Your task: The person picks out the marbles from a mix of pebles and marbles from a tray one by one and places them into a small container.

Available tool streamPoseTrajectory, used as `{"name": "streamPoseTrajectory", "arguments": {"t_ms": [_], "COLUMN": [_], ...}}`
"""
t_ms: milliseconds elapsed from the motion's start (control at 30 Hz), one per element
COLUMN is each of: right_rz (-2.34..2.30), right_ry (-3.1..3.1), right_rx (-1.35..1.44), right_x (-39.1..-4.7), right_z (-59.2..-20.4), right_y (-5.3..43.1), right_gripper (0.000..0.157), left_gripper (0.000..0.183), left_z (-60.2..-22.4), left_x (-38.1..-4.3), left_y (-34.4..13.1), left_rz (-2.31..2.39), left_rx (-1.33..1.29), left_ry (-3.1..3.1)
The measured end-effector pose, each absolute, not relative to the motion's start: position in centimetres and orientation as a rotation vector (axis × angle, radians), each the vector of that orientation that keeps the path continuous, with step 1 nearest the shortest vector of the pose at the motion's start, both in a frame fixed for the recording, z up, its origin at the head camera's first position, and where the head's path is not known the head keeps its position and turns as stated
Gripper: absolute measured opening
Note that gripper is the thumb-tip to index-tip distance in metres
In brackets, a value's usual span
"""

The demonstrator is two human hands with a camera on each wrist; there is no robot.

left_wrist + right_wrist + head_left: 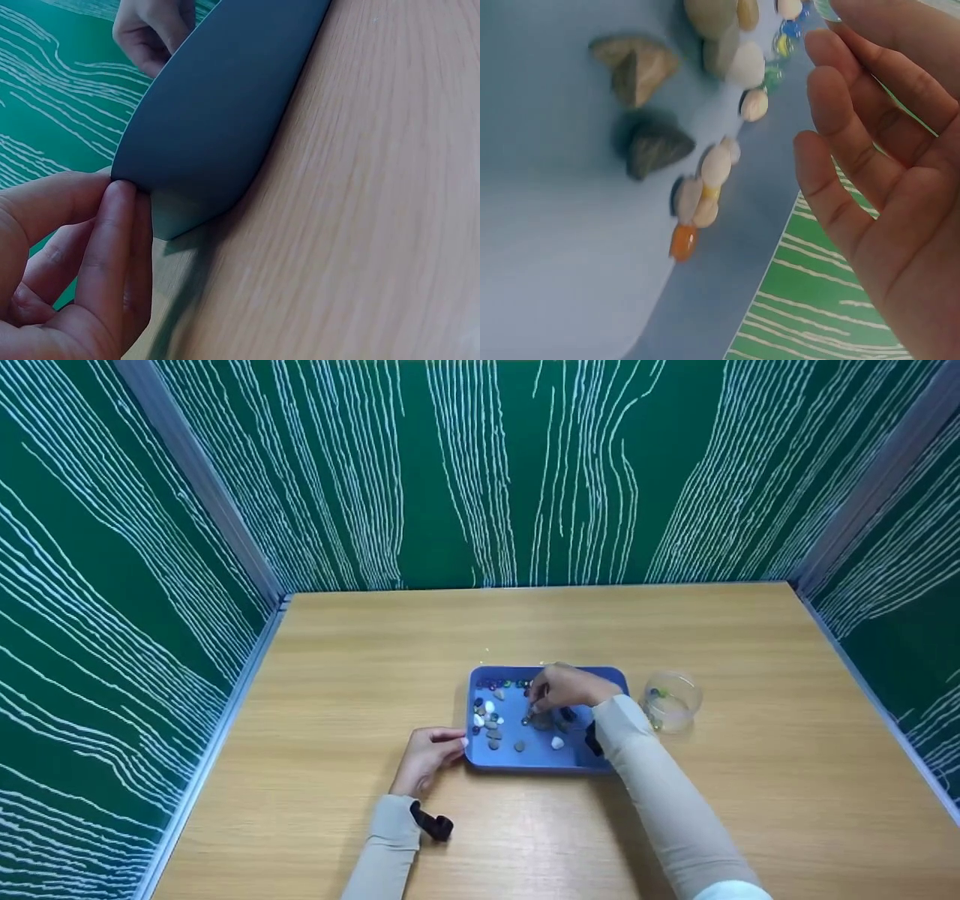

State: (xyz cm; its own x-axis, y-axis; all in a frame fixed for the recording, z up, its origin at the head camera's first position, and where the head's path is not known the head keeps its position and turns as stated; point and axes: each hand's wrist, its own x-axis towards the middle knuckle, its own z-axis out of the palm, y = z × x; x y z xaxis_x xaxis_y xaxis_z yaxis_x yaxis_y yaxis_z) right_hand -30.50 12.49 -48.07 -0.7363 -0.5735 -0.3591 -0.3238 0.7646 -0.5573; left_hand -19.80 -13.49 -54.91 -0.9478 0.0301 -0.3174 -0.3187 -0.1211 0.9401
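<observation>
A blue tray (540,769) holds pebbles and glass marbles. My left hand (426,757) pinches the tray's near left corner between thumb and fingers, as the left wrist view confirms. Over the middle of the tray, my right hand (570,688) points its fingertips down. In the right wrist view a clear, greenish glass marble (825,9) shows at the thumb tip of the right hand (885,142), partly cut off by the frame. The other fingers are bent and spaced apart. Close by lie a brown stone (639,75) and a dark stone (660,148).
Pebbles and marbles line the tray's far and left sides, an orange piece (682,242) among them. A white stone (557,743) lies nearer the front. Right of the tray stands a clear plastic cup (679,705) with a few marbles. Green, white-lined walls (465,472) surround the wooden table (300,720).
</observation>
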Motion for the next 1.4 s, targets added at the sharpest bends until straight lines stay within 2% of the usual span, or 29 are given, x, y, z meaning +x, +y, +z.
{"name": "streamPoseTrajectory", "arguments": {"t_ms": [767,1400], "right_rz": [-0.689,-0.743], "right_ry": [2.536,2.591], "right_rx": [-0.634,-0.536], "right_x": [-30.4,-29.6], "right_z": [-47.5,-46.2], "right_y": [18.5,24.7], "right_gripper": [0.017,0.016], "left_gripper": [0.032,0.032], "left_z": [-55.6,-55.4], "left_x": [-19.9,-19.9], "left_y": [-13.5,-13.4], "left_rz": [2.166,2.156], "left_rx": [-0.302,-0.341], "left_ry": [1.931,1.926]}}
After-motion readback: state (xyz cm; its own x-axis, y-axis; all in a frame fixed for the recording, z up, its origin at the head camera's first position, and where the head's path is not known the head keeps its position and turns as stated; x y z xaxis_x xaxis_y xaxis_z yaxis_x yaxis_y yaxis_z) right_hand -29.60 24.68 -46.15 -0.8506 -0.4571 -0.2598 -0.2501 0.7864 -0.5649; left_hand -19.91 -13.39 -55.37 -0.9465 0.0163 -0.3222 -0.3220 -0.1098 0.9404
